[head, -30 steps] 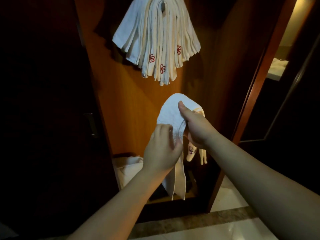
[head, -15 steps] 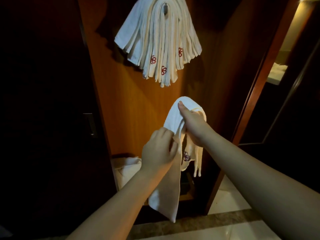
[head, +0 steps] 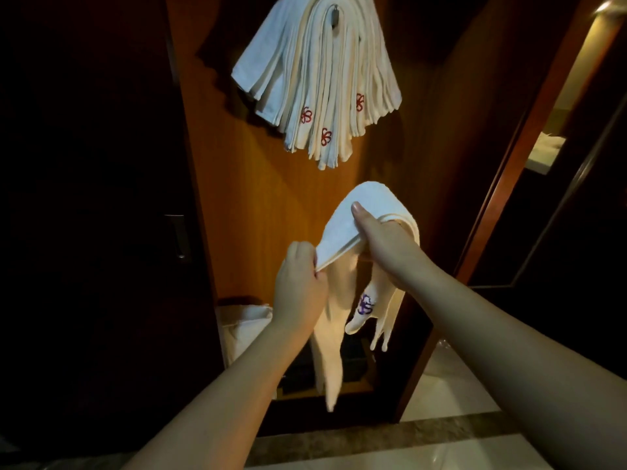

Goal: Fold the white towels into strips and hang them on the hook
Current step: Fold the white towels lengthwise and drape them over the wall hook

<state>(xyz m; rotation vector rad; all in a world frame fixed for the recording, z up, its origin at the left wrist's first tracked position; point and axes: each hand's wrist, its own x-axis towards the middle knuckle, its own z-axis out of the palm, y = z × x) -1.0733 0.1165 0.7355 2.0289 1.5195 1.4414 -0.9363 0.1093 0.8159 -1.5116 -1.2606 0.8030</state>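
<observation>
A dark door with a metal handle (head: 178, 236) stands left of the wooden panel (head: 258, 205), above a pale tiled floor (head: 451, 398).

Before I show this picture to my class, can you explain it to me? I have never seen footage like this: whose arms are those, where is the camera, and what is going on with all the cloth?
There is no machine here. The camera sits on a person's head and looks forward and down, so the two bare arms reaching in from the bottom are that person's own. The left hand pinches one edge of a white towel, while the right hand grips it higher up, thumb on top. The rest of the towel hangs down between them, showing a small stitched emblem. Above, a thick bundle of folded towels already hangs from a hook on the wooden panel. More white cloth lies low on the left.
</observation>
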